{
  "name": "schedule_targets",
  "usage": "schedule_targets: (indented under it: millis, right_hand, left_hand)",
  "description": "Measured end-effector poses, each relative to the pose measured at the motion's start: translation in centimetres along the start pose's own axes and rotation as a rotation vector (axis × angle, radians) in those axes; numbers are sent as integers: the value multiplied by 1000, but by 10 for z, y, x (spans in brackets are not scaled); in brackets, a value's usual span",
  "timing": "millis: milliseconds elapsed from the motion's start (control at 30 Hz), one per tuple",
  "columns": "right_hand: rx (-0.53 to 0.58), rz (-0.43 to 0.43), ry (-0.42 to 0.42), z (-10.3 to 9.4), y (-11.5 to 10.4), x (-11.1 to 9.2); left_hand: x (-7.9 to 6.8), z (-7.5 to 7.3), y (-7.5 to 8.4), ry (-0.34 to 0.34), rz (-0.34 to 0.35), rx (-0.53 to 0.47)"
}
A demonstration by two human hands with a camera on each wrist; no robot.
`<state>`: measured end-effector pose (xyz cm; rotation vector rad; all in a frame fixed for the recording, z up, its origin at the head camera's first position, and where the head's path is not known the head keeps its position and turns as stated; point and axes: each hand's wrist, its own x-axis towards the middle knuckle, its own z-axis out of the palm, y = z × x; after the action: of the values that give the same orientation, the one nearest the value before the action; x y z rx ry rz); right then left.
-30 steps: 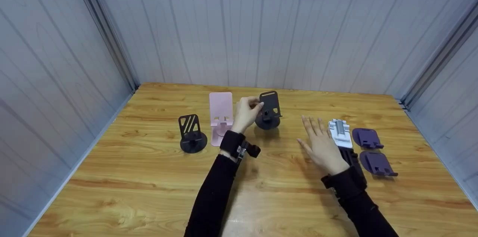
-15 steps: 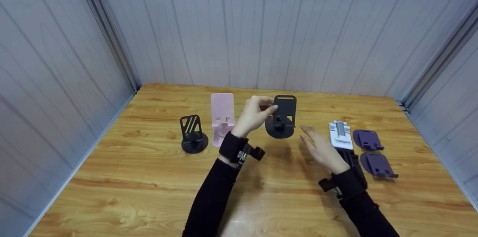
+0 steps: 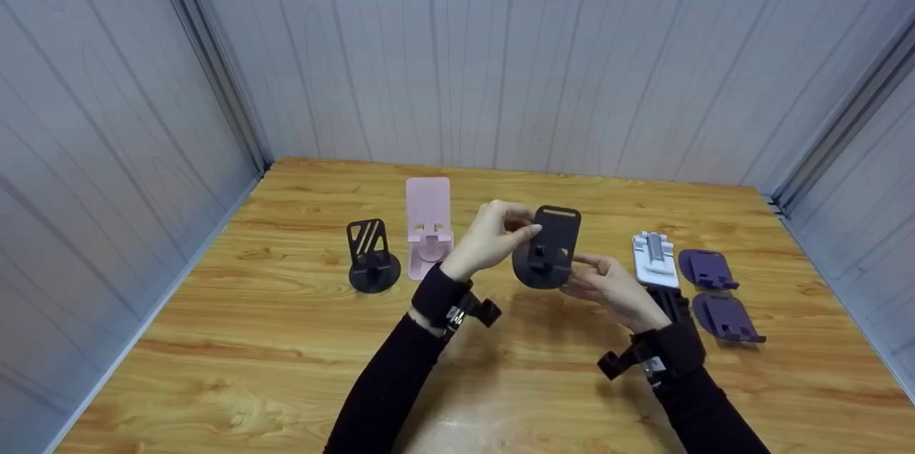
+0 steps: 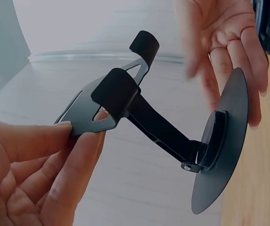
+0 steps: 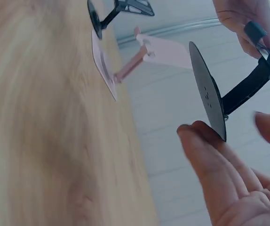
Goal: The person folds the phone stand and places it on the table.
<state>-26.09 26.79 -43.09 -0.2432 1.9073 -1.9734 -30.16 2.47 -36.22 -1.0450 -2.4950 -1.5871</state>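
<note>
A black phone stand [image 3: 560, 231] with a round base is held up off the table. My left hand [image 3: 487, 241] pinches the side edge of its back plate between thumb and fingers. In the left wrist view the support arm [image 4: 161, 125] is unfolded between the plate and the round base [image 4: 231, 146]. My right hand [image 3: 616, 289] is beside the base, its fingers extended and the thumb apart. In the right wrist view its fingertips [image 5: 191, 134] are right at the lower rim of the base, whose underside [image 5: 203, 89] shows.
A pink phone stand [image 3: 427, 204] and a smaller black slotted stand [image 3: 373, 272] stand unfolded on the left. On the right lie a white folded stand [image 3: 655, 268], two purple folded stands [image 3: 708, 268] and black folded items [image 3: 665, 300] partly under the right arm. Panel walls enclose the wooden table [image 3: 286, 368].
The left hand has carried the black phone stand to the right and nearer to me. The right hand has turned from palm-down and come in to the stand's base.
</note>
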Motion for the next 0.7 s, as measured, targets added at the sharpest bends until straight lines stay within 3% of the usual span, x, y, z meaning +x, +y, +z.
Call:
schedule_targets:
  millis: [267, 700]
  right_hand:
    - [147, 2, 27, 4, 8, 2]
    - [117, -44, 163, 19, 5, 6]
  left_hand:
    - [-7, 2, -4, -19, 38, 17]
    - [-10, 9, -4, 112, 84, 27]
